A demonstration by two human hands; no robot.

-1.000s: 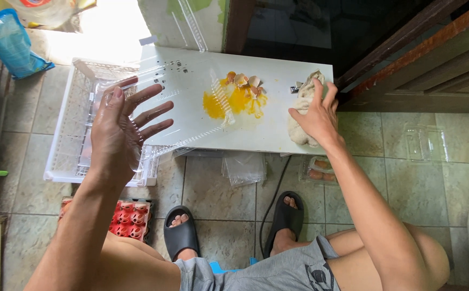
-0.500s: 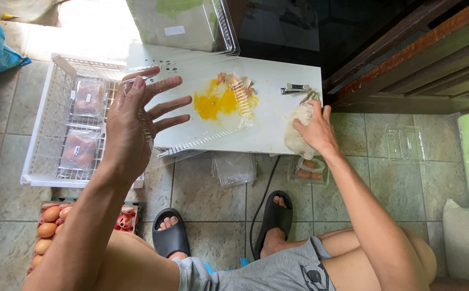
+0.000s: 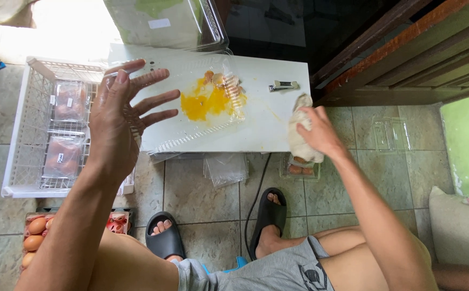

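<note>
Tiled floor, low white table (image 3: 256, 129) at 12 o'clock. Left hand (image 3: 118, 116) raised over its left edge, fingers spread, holding nothing. Right hand (image 3: 320, 134) clenched on cloth (image 3: 299, 137) at table's right edge. Broken egg mess (image 3: 210, 99) at table centre under clear plastic tray (image 3: 191, 108). White crate (image 3: 35, 129) at 9 o'clock.
</note>
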